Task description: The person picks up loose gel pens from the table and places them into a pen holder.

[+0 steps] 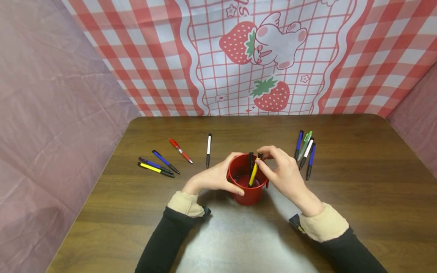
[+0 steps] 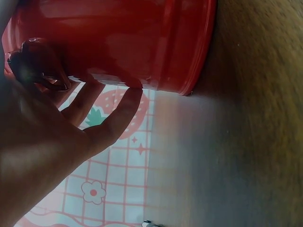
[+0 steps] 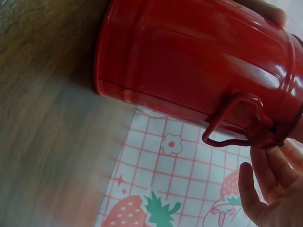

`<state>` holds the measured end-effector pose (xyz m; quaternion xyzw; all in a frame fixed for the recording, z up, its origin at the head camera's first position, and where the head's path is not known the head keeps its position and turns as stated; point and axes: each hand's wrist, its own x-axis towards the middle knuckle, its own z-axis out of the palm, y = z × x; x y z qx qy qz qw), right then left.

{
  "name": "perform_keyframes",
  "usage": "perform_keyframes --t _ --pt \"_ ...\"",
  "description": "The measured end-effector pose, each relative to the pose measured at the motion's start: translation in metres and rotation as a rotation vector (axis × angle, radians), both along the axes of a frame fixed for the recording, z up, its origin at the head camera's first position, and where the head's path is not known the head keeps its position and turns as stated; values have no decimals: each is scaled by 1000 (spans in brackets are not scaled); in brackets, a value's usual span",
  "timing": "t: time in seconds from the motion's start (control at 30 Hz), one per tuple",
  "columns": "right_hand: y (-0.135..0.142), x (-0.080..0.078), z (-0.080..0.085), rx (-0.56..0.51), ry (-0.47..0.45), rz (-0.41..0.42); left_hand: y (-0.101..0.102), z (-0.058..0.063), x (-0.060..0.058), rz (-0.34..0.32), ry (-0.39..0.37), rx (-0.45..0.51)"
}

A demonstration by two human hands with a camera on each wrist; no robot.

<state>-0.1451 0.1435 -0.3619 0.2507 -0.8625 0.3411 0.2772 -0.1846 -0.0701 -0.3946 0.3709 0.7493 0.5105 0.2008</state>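
A small red metal bucket (image 1: pixel 248 196) stands on the table, a looped handle on its side. My left hand (image 1: pixel 216 176) grips it from the left, thumb along the near side; in the left wrist view the fingers (image 2: pixel 125 113) of that hand curve behind the bucket wall (image 2: pixel 109 33). At the right of the rim, my right hand (image 1: pixel 285 170) pinches the top of a yellow pen (image 1: pixel 253 174), whose lower part is inside the bucket. A black pen (image 1: pixel 250 161) leans inside too. The right wrist view shows the bucket (image 3: pixel 189 61) and handle (image 3: pixel 255 109); the yellow pen is hidden there.
Left on the wooden table (image 1: pixel 136 220) lie a yellow pen (image 1: pixel 151 167), two blue pens (image 1: pixel 165 161), a red pen (image 1: pixel 180 150) and a white pen (image 1: pixel 209 149). Several pens, including a green one (image 1: pixel 305 145), lie at the right. A checked cloth (image 1: pixel 225 91) hangs behind.
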Motion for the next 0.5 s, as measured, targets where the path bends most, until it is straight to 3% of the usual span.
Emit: perform_keyframes --t 0.23,0.5 --pt "-5 -4 -1 37 21 30 0 1 0 3 10 -24" --pt "-7 -5 -1 58 -26 24 0 0 -1 -2 21 -21"
